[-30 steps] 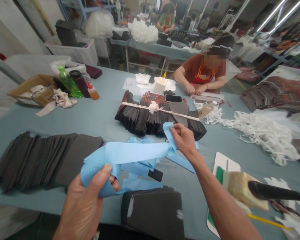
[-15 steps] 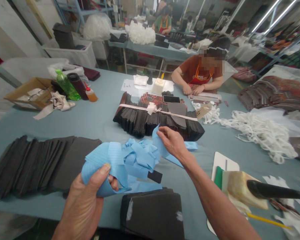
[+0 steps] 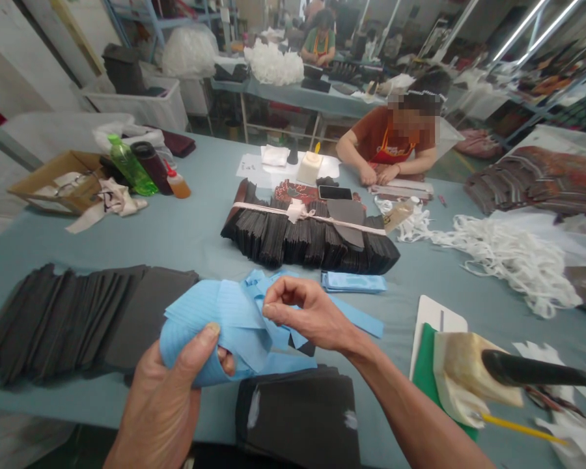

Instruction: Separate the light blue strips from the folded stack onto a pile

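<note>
My left hand (image 3: 170, 391) is closed round a fanned stack of light blue ribbed strips (image 3: 200, 326), thumb on top and fingertips showing through the loop beneath. The thumb and forefinger of my right hand (image 3: 307, 312) are pinched at the right edge of the top blue strip. More blue strips lie tangled behind that hand, partly hidden by it. Below the hands, near the table's front edge, is a block of dark grey pieces (image 3: 300, 417). A folded blue bundle (image 3: 354, 282) lies beyond my right hand.
Dark sheets (image 3: 83, 319) are fanned out at left. Behind is a tied dark bundle (image 3: 297, 238). At right stand a glue-stained container (image 3: 461, 371) with a black handle across it and a heap of white cords (image 3: 512, 260). A co-worker (image 3: 395, 140) sits across the table.
My right hand has moved left and down from beside the tied bundle to the stack's edge. The blue strip end it held up is now lower. My left hand has barely moved.
</note>
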The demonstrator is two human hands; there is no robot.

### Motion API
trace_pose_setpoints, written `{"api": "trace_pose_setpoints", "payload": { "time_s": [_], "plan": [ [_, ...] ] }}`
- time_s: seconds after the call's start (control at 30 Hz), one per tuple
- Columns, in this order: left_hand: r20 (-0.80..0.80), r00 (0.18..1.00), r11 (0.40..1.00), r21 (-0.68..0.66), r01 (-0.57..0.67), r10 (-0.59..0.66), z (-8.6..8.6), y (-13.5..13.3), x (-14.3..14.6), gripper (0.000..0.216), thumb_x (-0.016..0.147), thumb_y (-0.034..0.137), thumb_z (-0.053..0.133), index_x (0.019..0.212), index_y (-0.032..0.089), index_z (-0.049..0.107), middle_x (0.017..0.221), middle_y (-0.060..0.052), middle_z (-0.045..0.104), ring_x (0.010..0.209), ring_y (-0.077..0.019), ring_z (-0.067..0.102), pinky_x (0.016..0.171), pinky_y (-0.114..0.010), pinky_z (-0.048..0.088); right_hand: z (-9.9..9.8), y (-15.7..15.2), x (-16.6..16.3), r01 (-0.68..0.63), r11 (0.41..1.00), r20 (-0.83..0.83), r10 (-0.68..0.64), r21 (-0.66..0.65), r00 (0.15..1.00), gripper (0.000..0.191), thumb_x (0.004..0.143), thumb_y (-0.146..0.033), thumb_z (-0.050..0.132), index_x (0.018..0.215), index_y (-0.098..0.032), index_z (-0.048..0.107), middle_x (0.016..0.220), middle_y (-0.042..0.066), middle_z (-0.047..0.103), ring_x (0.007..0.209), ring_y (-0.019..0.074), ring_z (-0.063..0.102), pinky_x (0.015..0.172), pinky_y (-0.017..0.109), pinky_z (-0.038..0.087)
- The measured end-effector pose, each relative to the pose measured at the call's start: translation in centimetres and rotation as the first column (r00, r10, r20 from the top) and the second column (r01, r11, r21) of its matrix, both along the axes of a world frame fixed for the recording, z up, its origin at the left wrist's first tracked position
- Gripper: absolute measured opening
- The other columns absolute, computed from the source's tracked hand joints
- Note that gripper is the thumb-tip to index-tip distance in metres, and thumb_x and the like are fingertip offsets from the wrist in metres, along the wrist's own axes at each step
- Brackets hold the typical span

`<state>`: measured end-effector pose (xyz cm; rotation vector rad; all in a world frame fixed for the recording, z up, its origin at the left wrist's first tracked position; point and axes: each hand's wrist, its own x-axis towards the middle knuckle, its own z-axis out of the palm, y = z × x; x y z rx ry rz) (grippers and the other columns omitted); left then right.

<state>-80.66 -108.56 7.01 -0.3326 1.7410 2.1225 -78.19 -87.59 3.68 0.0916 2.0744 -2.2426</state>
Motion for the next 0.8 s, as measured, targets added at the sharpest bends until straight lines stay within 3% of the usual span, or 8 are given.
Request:
{"api": "trace_pose_setpoints", "payload": {
  "time_s": [0.07, 0.1, 0.17, 0.2, 0.37, 0.53, 0.63, 0.8],
  "plan": [
    [0.012, 1.000, 1.000, -0.005, -0.002, 0.002, -0.2, -0.2, 0.2, 0.042, 0.064, 0.048, 0.104, 0.060, 0.021, 0.071, 0.057, 0.002, 0.064, 0.055, -0.0149, 0.060, 0.054, -0.021, 0.056, 0.0, 0.0, 0.2, -0.016, 1.000, -0.004, 0.016, -0.010, 1.000, 0.049, 0.089, -0.057, 0.088, 0.115, -0.019, 0.072, 0.109, 0.006, 0.075, 0.099, 0.0219, 0.070, 0.084, 0.035, 0.056],
    [0.015, 1.000, 1.000, -0.009, -0.004, 0.004, -0.3, -0.2, 0.3, 0.041, 0.066, 0.048, 0.103, 0.061, 0.021, 0.072, 0.058, 0.002, 0.065, 0.055, -0.0148, 0.061, 0.054, -0.021, 0.056, 0.0, -0.1, 0.2, -0.031, 0.999, -0.030, 0.032, 0.015, 0.999, 0.062, 0.084, -0.055, 0.092, 0.130, -0.020, 0.069, 0.128, 0.010, 0.074, 0.116, 0.0260, 0.070, 0.095, 0.039, 0.057],
    [0.022, 1.000, 1.000, -0.014, -0.001, 0.001, -0.3, -0.2, 0.3, 0.040, 0.066, 0.049, 0.103, 0.063, 0.022, 0.073, 0.058, 0.002, 0.064, 0.055, -0.0149, 0.061, 0.055, -0.021, 0.056, -0.3, -0.7, 0.3, -0.070, 0.991, -0.102, 0.082, 0.112, 0.991, 0.091, 0.078, -0.046, 0.097, 0.155, -0.023, 0.054, 0.158, 0.015, 0.062, 0.144, 0.0315, 0.060, 0.115, 0.047, 0.051],
    [0.026, 1.000, 1.000, -0.016, 0.001, -0.001, -0.2, -0.1, 0.3, 0.041, 0.064, 0.049, 0.104, 0.062, 0.022, 0.073, 0.057, 0.002, 0.064, 0.055, -0.0150, 0.060, 0.054, -0.021, 0.057, -0.5, -1.2, 0.3, -0.075, 0.982, -0.137, 0.099, 0.171, 0.986, 0.096, 0.078, -0.040, 0.096, 0.160, -0.023, 0.049, 0.162, 0.016, 0.059, 0.148, 0.0322, 0.058, 0.121, 0.049, 0.048],
    [0.006, 1.000, 1.000, -0.012, -0.014, 0.014, 0.6, 0.2, 0.3, 0.045, 0.056, 0.048, 0.107, 0.057, 0.021, 0.072, 0.055, 0.001, 0.064, 0.054, -0.0144, 0.060, 0.054, -0.020, 0.057, -2.1, -3.5, 0.6, 0.087, 0.911, -0.319, 0.051, 0.404, 0.946, 0.084, 0.083, -0.024, 0.076, 0.161, -0.016, 0.048, 0.140, 0.016, 0.074, 0.129, 0.0314, 0.071, 0.115, 0.048, 0.053],
    [-0.013, 1.000, 1.000, 0.013, -0.025, 0.025, 0.3, 0.0, 0.6, 0.039, 0.067, 0.044, 0.103, 0.061, 0.021, 0.072, 0.058, 0.003, 0.064, 0.056, -0.0134, 0.060, 0.055, -0.019, 0.056, -2.3, -3.6, 1.2, 0.231, 0.838, -0.413, -0.007, 0.495, 0.911, 0.036, 0.102, -0.018, 0.050, 0.130, -0.017, 0.072, 0.109, 0.011, 0.082, 0.100, 0.0239, 0.076, 0.094, 0.036, 0.057],
    [0.008, 0.998, 0.998, -0.015, -0.054, 0.054, 0.3, 0.1, 0.6, 0.043, 0.061, 0.046, 0.106, 0.060, 0.021, 0.070, 0.060, 0.002, 0.065, 0.056, -0.0135, 0.060, 0.055, -0.020, 0.057, -2.2, -3.2, 1.3, 0.242, 0.831, -0.392, -0.031, 0.502, 0.919, 0.032, 0.105, -0.018, 0.046, 0.118, -0.018, 0.075, 0.096, 0.008, 0.080, 0.083, 0.0203, 0.073, 0.080, 0.030, 0.053],
    [-0.030, 0.998, 0.999, -0.020, -0.048, 0.047, 0.1, 0.3, 0.4, 0.043, 0.064, 0.047, 0.105, 0.062, 0.021, 0.070, 0.060, 0.002, 0.063, 0.057, -0.0139, 0.059, 0.055, -0.020, 0.057, -2.3, -1.9, 1.1, 0.373, 0.788, -0.322, -0.234, 0.490, 0.917, 0.030, 0.103, -0.024, 0.047, 0.111, -0.019, 0.076, 0.078, 0.002, 0.072, 0.066, 0.0182, 0.063, 0.065, 0.028, 0.044]
  ]
}}
